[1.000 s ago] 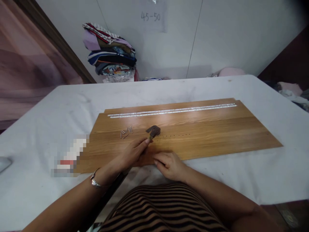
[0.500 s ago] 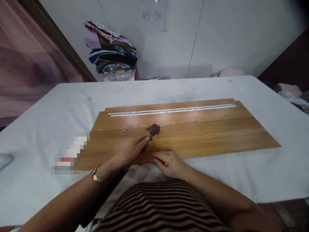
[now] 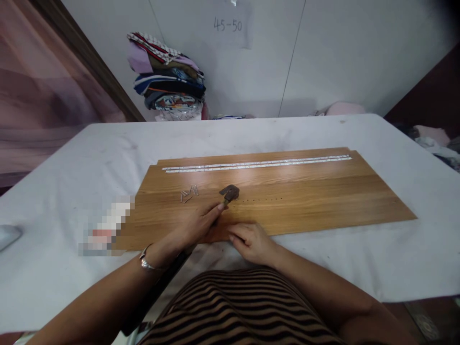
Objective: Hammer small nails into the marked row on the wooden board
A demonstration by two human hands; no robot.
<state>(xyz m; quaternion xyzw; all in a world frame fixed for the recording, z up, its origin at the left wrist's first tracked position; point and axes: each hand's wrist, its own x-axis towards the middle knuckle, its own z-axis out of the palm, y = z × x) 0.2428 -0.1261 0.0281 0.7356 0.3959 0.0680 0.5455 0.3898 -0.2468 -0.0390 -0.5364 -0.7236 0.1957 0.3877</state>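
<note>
R. hand at near edge of wooden board, fingers curled – can't tell if anything's held. L. hand clamped on hammer; head just past L. grip, over board, contact unclear. Beyond grip, slightly L.: loose nails. R. of hammer head: row of dark dots. Farther out – two white strips w/ markings.

Soft, muted light, sheen on the wooden board, faint shadows on the wall, black upper-right corner.
</note>
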